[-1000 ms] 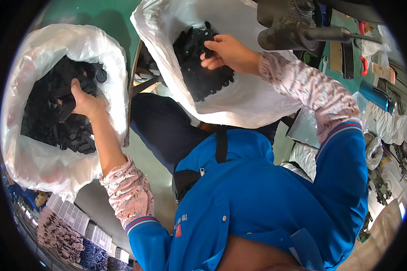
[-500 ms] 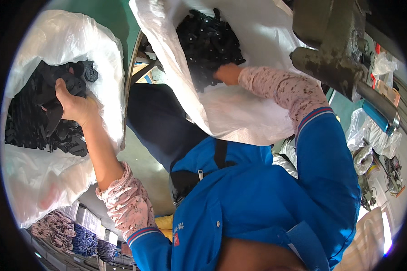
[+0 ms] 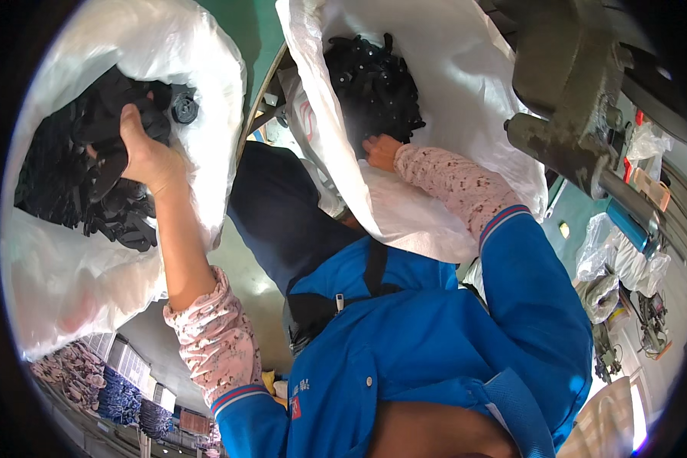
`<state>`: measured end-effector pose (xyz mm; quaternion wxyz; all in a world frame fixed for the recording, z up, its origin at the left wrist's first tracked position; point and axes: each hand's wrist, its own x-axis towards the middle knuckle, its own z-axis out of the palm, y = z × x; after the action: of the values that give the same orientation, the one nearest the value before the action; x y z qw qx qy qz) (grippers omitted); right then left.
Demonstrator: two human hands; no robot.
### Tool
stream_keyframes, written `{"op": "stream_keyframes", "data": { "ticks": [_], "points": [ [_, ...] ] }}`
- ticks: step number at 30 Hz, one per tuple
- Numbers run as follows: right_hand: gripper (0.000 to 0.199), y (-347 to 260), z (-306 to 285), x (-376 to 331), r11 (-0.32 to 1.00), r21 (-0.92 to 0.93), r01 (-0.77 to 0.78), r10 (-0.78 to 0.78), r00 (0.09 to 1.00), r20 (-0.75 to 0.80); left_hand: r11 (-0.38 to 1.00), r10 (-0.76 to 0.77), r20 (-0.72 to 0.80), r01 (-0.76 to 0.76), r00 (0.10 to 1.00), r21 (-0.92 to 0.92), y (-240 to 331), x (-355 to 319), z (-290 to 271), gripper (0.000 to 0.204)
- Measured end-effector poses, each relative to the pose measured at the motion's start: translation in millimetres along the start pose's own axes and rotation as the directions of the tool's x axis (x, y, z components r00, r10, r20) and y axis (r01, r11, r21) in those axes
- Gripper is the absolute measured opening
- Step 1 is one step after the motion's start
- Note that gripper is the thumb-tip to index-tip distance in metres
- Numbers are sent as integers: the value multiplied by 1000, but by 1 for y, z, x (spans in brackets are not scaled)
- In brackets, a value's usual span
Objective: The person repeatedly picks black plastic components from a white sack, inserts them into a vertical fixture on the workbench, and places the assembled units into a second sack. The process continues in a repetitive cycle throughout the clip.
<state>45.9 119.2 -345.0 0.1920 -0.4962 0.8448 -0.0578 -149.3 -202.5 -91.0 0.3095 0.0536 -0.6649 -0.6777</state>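
Note:
My left hand is inside a white plastic-lined bag at the left, closed round a bunch of flat black pieces. The thumb lies on top, and the fingers are mostly hidden under the pieces. More black strips fill that bag, with a small black coil by its right side. In a second white bag, my right hand is at the near edge of a heap of small black parts with shiny dots. Its fingers are curled, and anything in them is too small to make out.
A heavy grey metal machine part juts in at the upper right, with a blue cylinder below it. Clear plastic bags lie at the far right. Stacks of folded cloth stand at the lower left. My dark-trousered leg is between the bags.
The view has shifted, so both bags appear farther right. My right hand has drawn back from the heap to its near edge. My left hand keeps its hold on the black pieces.

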Motion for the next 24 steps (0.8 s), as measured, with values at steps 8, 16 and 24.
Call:
{"op": "stream_keyframes", "data": {
  "ticks": [8, 16, 24],
  "points": [
    [24, 4, -152, 28, 590, 646, -484, 667, 743, -53, 1000, -1, -6, 1, 1000, -22, 11, -2, 17, 43],
    [20, -46, -314, -29, 122, 993, -5, 553, 831, -63, 877, -307, 27, 294, 951, -380, 10, 22, -3, 29],
    [27, -78, -358, -74, 296, 930, 217, 675, 642, -364, 643, -478, 378, 610, 792, -464, 83, -29, -27, 19]
  ]
}}
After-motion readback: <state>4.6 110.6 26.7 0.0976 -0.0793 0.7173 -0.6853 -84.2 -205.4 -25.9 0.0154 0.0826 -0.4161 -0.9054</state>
